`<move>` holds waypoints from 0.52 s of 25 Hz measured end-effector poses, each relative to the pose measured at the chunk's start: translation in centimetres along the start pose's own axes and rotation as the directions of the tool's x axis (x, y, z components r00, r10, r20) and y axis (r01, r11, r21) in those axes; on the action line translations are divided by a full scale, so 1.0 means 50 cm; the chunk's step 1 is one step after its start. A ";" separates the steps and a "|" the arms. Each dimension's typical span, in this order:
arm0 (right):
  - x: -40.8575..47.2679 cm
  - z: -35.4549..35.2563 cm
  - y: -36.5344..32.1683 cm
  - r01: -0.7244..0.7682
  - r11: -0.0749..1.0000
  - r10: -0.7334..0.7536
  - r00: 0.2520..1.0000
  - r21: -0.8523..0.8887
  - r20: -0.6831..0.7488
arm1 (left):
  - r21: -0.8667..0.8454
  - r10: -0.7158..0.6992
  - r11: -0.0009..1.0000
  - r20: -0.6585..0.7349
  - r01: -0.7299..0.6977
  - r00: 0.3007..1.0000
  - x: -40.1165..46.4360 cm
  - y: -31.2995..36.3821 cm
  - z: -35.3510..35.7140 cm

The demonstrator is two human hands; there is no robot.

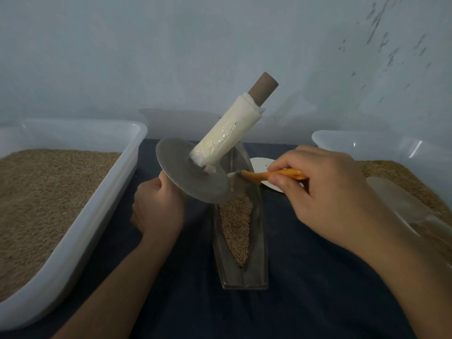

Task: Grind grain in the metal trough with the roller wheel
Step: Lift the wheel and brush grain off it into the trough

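Both hands grip: right [325,192] pinches an orange brush [274,176], left [156,206] holds the tilted roller wheel [193,172] from beneath.

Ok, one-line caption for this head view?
Left hand tilts the roller wheel off the grain-filled metal trough while the right hand brushes it with an orange-handled brush.

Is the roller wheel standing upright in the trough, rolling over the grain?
No, the roller wheel is tilted and lifted by the left hand above the trough.
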State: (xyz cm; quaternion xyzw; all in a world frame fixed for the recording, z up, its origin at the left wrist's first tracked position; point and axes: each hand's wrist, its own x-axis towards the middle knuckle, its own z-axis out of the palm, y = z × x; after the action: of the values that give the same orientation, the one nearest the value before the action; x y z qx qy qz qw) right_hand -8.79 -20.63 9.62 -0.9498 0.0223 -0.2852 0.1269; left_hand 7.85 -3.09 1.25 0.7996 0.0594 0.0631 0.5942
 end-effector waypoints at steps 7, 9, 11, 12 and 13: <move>-0.036 0.005 0.005 -0.019 0.999 0.019 1.000 0.038 0.003 | -0.024 -0.004 1.000 0.008 0.004 1.000 0.001 -0.002 -0.004; -0.037 -0.009 0.008 -0.041 0.999 0.042 0.998 0.024 -0.045 | -0.027 -0.003 1.000 0.011 0.003 1.000 0.002 -0.003 -0.002; -0.035 -0.020 0.013 -0.072 0.997 0.075 0.991 0.033 -0.108 | -0.013 -0.009 1.000 0.018 0.009 1.000 0.001 -0.003 -0.001; -0.032 -0.024 0.016 -0.089 0.995 0.094 0.985 0.042 -0.146 | -0.004 -0.009 1.000 0.020 0.009 1.000 0.001 -0.004 -0.001; -0.031 -0.025 0.023 -0.105 0.993 0.112 0.977 0.048 -0.184 | 0.003 -0.008 1.000 0.020 0.008 1.000 0.001 -0.004 0.000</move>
State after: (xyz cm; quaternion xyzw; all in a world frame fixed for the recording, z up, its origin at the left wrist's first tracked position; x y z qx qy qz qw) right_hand -10.75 -21.85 9.53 -0.9137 0.0804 -0.3659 0.1573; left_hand 7.92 -3.04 1.06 0.8007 0.0567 0.0524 0.5940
